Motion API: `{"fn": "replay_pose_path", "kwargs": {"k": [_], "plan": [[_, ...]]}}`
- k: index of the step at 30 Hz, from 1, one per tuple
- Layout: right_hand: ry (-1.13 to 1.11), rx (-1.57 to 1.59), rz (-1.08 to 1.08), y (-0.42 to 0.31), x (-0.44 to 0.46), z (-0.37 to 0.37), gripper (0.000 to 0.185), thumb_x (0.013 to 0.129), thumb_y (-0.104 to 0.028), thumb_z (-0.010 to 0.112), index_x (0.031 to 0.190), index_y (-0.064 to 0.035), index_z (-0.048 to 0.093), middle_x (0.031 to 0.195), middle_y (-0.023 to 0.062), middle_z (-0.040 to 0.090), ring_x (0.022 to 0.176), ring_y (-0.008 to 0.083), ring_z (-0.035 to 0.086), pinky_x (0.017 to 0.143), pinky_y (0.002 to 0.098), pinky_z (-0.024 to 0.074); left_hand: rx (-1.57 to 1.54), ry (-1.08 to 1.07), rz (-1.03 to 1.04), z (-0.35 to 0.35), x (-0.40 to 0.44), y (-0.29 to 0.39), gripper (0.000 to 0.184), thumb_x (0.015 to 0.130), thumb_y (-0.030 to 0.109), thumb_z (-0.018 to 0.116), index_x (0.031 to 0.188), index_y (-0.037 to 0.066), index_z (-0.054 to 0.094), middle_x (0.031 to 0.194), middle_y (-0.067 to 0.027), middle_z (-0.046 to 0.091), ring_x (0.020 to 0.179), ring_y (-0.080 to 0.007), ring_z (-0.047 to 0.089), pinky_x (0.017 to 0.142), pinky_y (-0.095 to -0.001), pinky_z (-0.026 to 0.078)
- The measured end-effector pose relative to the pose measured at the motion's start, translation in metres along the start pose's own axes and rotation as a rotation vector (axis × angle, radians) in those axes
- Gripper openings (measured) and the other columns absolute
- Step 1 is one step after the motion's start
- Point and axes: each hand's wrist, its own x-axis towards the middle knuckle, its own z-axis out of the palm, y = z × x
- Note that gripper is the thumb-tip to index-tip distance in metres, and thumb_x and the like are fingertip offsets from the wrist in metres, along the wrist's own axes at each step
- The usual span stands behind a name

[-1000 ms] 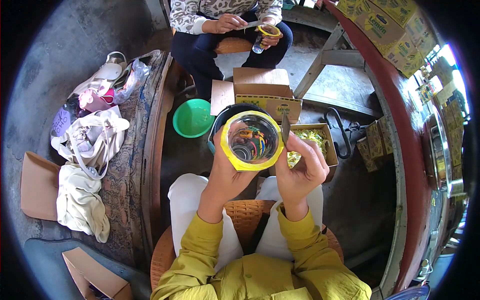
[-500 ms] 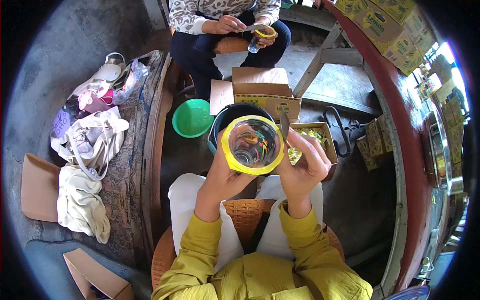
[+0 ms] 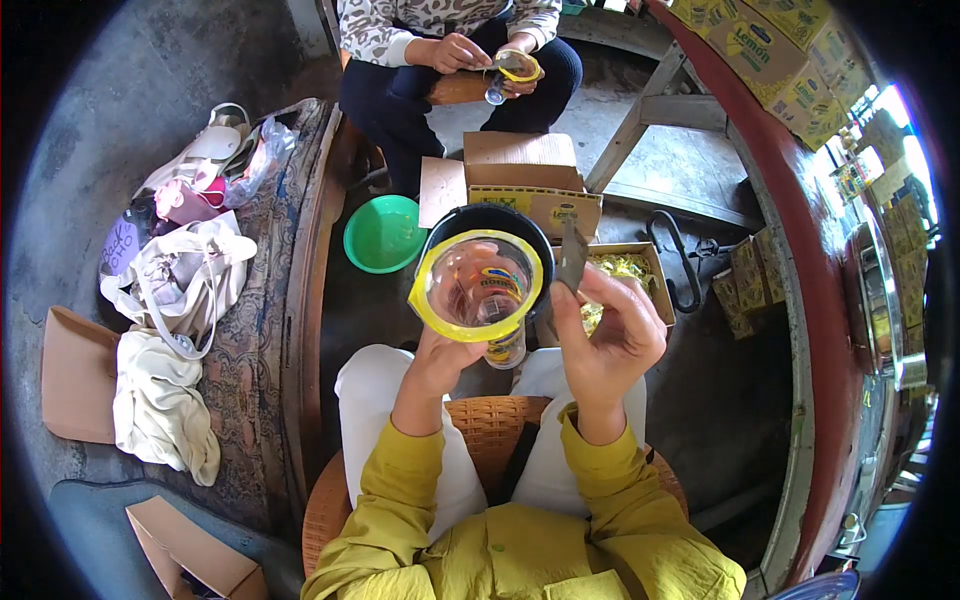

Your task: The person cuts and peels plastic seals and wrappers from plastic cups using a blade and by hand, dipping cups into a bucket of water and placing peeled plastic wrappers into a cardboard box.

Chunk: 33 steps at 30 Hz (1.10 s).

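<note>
Yellow-rimmed clear plastic cup (image 3: pixel 500 288) is needing steady support from the curled left hand (image 3: pixel 443 358), the right hand (image 3: pixel 613 338) pinching a flat grey blade (image 3: pixel 571 257).

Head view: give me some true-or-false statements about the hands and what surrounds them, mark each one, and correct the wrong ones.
1. The left hand holds a clear cup with a yellow rim. True.
2. The right hand pinches a spoon. False: it pinches a flat grey blade.
3. The green basin stands left of the dark bucket in the picture. True.
4. The other person's hands are empty. False: they hold a yellow-rimmed cup and a thin tool.
</note>
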Motion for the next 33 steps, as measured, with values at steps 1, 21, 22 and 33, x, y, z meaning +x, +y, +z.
{"fn": "replay_pose_path", "kwargs": {"k": [1,21,22,33], "plan": [[-0.004,0.004,-0.022,-0.002,-0.001,0.0,0.025,0.06,0.008,0.069,0.083,0.0021,0.064,0.063,0.0069,0.059,0.055,0.0104,0.056,0.049,0.0195,0.0421,0.013,-0.006,0.031,0.0,0.001,0.0,0.083,0.066,0.041,0.072,0.128,0.009,0.027,0.106,-0.0119,0.047,0.092,-0.0231,0.053,0.075,-0.0337,0.048],[0.042,-0.1,-0.161,-0.015,-0.013,0.01,0.024,0.06,0.008,0.069,0.082,0.0011,0.064,0.062,0.0092,0.059,0.052,0.0158,0.057,0.047,0.0218,0.044,0.114,0.108,0.135,0.018,0.002,0.012,0.077,0.065,0.008,0.075,0.126,0.004,0.028,0.115,-0.0097,0.041,0.105,-0.0187,0.045,0.088,-0.0307,0.041],[0.044,-0.107,-0.169,-0.014,-0.013,0.01,0.024,0.06,0.008,0.069,0.082,0.001,0.064,0.062,0.0091,0.059,0.052,0.0159,0.057,0.047,0.0219,0.044,0.124,0.103,0.137,0.018,0.002,0.012,0.078,0.064,0.008,0.075,0.126,0.004,0.028,0.115,-0.0097,0.04,0.105,-0.0186,0.046,0.088,-0.0307,0.041],[0.063,-0.204,-0.171,-0.008,-0.012,0.008,0.027,0.059,0.008,0.069,0.084,-0.0012,0.065,0.062,0.0075,0.058,0.052,0.0155,0.056,0.048,0.0224,0.0434,0.33,0.052,0.117,0.012,0.001,0.012,0.077,0.063,0.007,0.076,0.124,0.003,0.03,0.116,-0.0086,0.039,0.105,-0.0178,0.045,0.088,-0.0298,0.04]]}}
